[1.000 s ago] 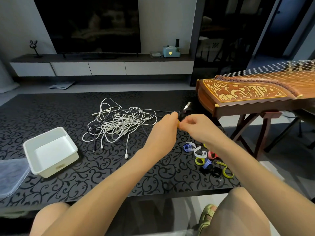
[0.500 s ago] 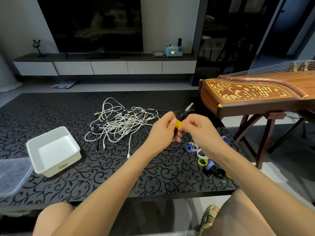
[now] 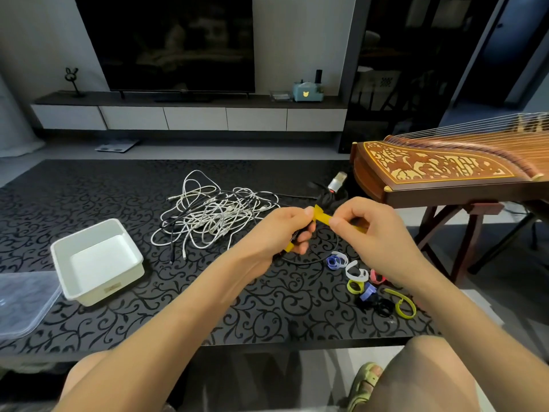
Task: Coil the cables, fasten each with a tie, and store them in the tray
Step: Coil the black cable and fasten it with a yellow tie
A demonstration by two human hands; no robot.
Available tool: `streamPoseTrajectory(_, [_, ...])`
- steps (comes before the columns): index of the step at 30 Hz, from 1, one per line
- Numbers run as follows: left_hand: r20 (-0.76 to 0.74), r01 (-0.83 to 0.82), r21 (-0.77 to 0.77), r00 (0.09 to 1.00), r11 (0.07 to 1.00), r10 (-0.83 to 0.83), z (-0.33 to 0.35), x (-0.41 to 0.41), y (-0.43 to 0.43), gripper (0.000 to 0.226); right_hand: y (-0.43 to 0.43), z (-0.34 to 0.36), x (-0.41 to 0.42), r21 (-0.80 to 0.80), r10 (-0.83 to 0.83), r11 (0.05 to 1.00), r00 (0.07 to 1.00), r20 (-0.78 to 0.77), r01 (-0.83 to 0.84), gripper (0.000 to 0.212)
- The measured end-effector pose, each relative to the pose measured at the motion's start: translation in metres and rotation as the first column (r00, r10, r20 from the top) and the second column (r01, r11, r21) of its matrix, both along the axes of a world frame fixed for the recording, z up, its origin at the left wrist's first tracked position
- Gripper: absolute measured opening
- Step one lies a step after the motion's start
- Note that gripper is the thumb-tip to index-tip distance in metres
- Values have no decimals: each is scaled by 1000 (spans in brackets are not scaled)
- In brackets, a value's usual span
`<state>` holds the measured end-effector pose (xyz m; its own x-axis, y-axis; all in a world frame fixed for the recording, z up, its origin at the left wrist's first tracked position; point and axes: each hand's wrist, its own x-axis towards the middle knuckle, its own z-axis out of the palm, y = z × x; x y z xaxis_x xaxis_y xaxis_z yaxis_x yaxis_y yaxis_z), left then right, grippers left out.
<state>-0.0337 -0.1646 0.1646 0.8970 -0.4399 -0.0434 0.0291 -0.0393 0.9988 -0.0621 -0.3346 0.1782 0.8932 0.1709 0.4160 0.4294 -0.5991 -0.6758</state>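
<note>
Two hands meet just right of the frame's centre, above a black table (image 3: 89,188) with a scroll pattern. The left hand (image 3: 276,233) is curled round a black cable (image 3: 326,201), its thumb pressing one end of a yellow tie (image 3: 322,217) against the bundle. A short yellow tip shows below its fingers. The right hand (image 3: 374,233) pinches the same tie between thumb and forefinger with the other fingers bent, and the strip runs straight between the two hands. The cable rises behind the tie toward a silver plug (image 3: 337,182), and a thin loop of it lies on the table below the hands. It is dark on dark, so how many turns are gathered in the grip is hard to tell.

Left of the hands, in the middle of the frame, lies a tangled pile of cables (image 3: 214,215), mostly white with a few black strands, uncoiled and untied. In the lower left stands the white tray (image 3: 89,230), well apart from the pile. A clear plastic lid (image 3: 23,301) lies at the left edge, just beside the tray. Below the right hand, loose ties (image 3: 355,270) in blue, white, yellow-green, pink and black lie clustered on the table. A wooden zither (image 3: 445,168) on a stand fills the right edge, and a dark television (image 3: 166,40) hangs at the top above a low cabinet (image 3: 196,117).
</note>
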Motion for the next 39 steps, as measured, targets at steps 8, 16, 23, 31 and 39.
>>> streamPoseTrajectory(8, [65,101,52,992,993,-105,8,-13,3,32,-14,-15,-9,-47,-154,987,987,-47,151,15])
streamPoseTrajectory(16, [191,274,427,904,862,-383,29,-33,14,28,-16,-14,-1,651,463,755,763,-451,-74,12])
streamPoseTrajectory(23, [224,77,805,878,588,-422,14,-39,7,32,-2,27,11,308,369,927,677,-638,-215,38])
streamPoseTrajectory(31, [-428,134,205,903,970,-34,-4,-25,13,34,20,-1,-33,-610,255,792,923,289,-27,13])
streamPoseTrajectory(39, [-688,55,-232,697,971,-204,-3,-24,16,31,3,-53,-39,-425,206,891,692,692,160,15])
